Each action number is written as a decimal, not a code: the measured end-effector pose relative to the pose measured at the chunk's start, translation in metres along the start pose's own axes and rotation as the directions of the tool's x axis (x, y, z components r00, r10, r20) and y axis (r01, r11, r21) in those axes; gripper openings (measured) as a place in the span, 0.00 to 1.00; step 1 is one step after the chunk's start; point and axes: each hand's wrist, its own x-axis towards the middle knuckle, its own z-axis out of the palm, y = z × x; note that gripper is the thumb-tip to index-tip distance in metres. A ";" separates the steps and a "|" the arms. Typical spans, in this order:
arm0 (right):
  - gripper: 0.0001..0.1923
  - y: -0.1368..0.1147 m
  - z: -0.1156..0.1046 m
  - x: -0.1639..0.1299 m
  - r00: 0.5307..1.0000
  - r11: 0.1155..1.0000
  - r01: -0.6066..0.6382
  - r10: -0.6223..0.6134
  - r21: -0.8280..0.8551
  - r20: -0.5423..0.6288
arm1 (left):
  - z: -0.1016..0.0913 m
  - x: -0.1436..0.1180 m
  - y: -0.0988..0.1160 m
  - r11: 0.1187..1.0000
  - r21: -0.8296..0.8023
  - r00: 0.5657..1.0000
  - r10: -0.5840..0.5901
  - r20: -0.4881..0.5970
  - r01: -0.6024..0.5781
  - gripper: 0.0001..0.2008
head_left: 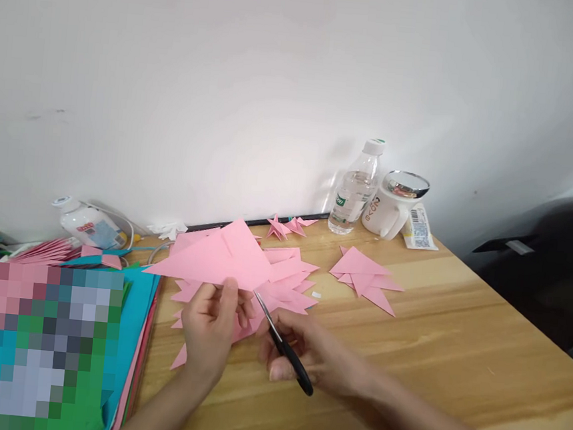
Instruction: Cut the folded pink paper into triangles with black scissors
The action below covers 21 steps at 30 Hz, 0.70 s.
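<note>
My left hand [209, 325] pinches the lower edge of a folded pink paper [217, 259], thumb on top, holding it up above the table. Black-handled scissors [288, 356] are gripped in my right hand [305, 347], their blades pointing up and left. The blade tips lie close to the paper's lower right corner; I cannot tell whether they touch it. Beneath both hands spreads a pile of pink paper pieces [288, 275] with pointed ends. A smaller group of cut pink pieces [364, 275] lies to the right on the wooden table [434, 362].
Along the wall stand a water bottle [352, 194], a white mug [392, 207] and a small packet [420, 228]. Small folded pink stars [288, 227] sit behind the pile. At left are a white bottle [90, 224] and stacked coloured paper [141, 296], partly pixelated.
</note>
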 end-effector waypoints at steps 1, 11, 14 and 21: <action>0.21 -0.001 0.001 0.000 1.000 1.000 0.002 -0.002 -0.002 -0.005 | 0.001 -0.002 0.001 1.000 0.026 1.000 -0.005 0.014 0.004 0.11; 0.23 -0.010 -0.001 0.003 0.993 0.997 0.072 -0.074 -0.019 -0.096 | 0.014 0.010 0.004 0.997 0.059 0.982 -0.051 0.182 0.041 0.10; 0.23 -0.010 -0.002 0.005 0.988 0.996 0.081 -0.086 -0.038 -0.126 | 0.018 0.012 0.005 0.996 0.020 0.982 -0.084 0.172 0.081 0.10; 0.23 -0.004 -0.001 0.005 0.986 0.996 0.088 -0.090 -0.022 -0.144 | 0.018 0.012 0.003 0.996 0.018 0.982 -0.090 0.166 0.088 0.10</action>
